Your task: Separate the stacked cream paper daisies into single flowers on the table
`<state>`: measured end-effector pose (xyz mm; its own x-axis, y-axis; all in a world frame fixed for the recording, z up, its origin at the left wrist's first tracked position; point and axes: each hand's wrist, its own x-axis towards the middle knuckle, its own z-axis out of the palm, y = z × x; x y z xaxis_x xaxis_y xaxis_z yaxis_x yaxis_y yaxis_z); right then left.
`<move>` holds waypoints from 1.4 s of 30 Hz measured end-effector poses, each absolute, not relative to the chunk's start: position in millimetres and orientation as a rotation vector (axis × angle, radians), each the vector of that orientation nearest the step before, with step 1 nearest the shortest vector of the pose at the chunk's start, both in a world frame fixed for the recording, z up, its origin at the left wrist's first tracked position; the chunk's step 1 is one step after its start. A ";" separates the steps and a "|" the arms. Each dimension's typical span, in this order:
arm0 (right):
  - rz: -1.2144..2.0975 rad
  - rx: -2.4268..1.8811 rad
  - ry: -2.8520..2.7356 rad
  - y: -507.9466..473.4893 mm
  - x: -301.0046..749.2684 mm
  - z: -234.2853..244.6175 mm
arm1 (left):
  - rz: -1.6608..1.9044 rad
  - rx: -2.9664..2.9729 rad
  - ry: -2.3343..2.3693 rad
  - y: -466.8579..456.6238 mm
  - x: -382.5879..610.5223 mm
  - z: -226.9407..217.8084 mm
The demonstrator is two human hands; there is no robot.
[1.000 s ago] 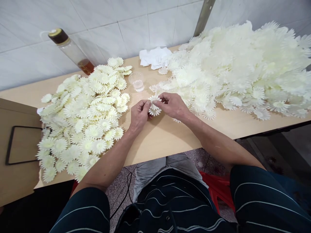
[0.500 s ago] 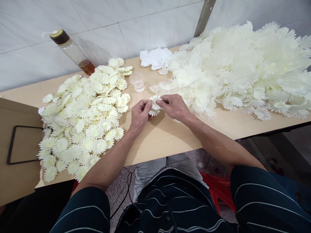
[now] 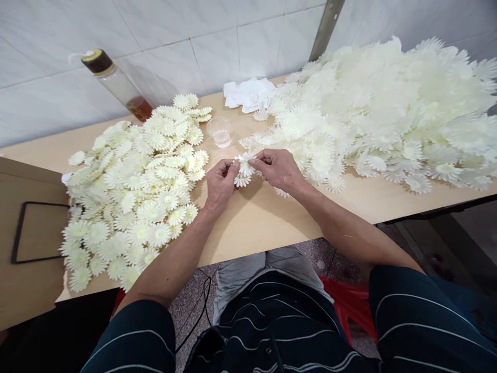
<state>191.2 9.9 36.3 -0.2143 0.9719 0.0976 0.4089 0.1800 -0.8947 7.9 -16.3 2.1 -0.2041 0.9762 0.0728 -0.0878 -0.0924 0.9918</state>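
Note:
My left hand point(image 3: 218, 182) and my right hand point(image 3: 276, 167) meet over the middle of the wooden table point(image 3: 256, 223). Both pinch a small bunch of white daisy-shaped flower pieces point(image 3: 244, 171) between their fingertips, a little above the tabletop. To the left lies a flat spread of single white flowers point(image 3: 135, 181). On the right rises a big loose heap of the same flowers point(image 3: 380, 114), its near edge just behind my right hand.
A small clear plastic cup point(image 3: 220, 130) stands behind my hands. A crumpled white cloth point(image 3: 248, 93) lies by the tiled wall. A bottle with a dark cap point(image 3: 116, 83) leans at the back left. A lower brown surface with a black frame point(image 3: 34, 233) adjoins the table's left end.
Both hands have lifted slightly and drawn back a little with the flower pieces; the pieces between the fingers have been turned and pressed closer together.

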 end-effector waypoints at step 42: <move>1.199 -1.061 -1.523 10.9 190.1 29.6 | 1.430 1.031 1.187 -1.6 -2.0 -9.1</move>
